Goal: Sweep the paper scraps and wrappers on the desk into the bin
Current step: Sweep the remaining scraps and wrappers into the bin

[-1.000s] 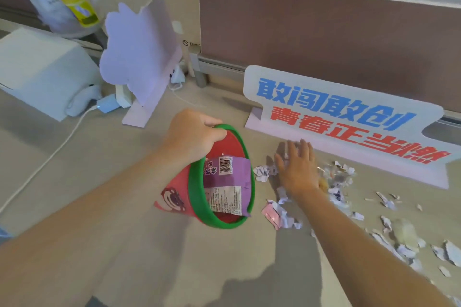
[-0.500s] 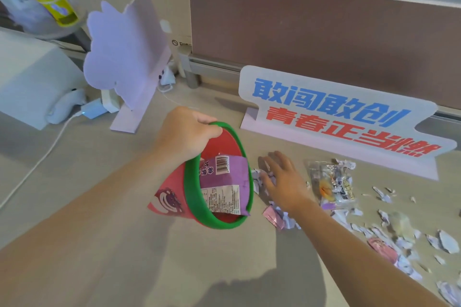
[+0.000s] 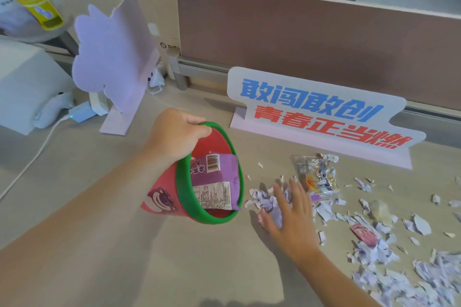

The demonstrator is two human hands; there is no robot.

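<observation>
My left hand (image 3: 174, 136) grips the green rim of a small red bin (image 3: 163, 200), tilted so its mouth faces right. A purple wrapper (image 3: 214, 177) lies inside it. My right hand (image 3: 290, 217) lies flat on the desk with fingers spread, pressing on a small heap of paper scraps (image 3: 263, 200) just right of the bin's mouth. A clear snack wrapper (image 3: 315, 176) lies beyond my fingers. More torn paper scraps (image 3: 409, 271) and a pink wrapper (image 3: 363, 233) spread over the desk to the right.
A blue-and-red slogan sign (image 3: 321, 117) stands behind the scraps, in front of a brown partition (image 3: 311, 40). A lilac cut-out stand (image 3: 112, 62), a white box (image 3: 22, 82) and a charger with cable (image 3: 79, 113) sit at the left.
My right hand has drawn back toward me and now lies flat over the scraps by the bin's mouth. The clear wrapper it covered a second ago is uncovered. The bin has stayed tilted.
</observation>
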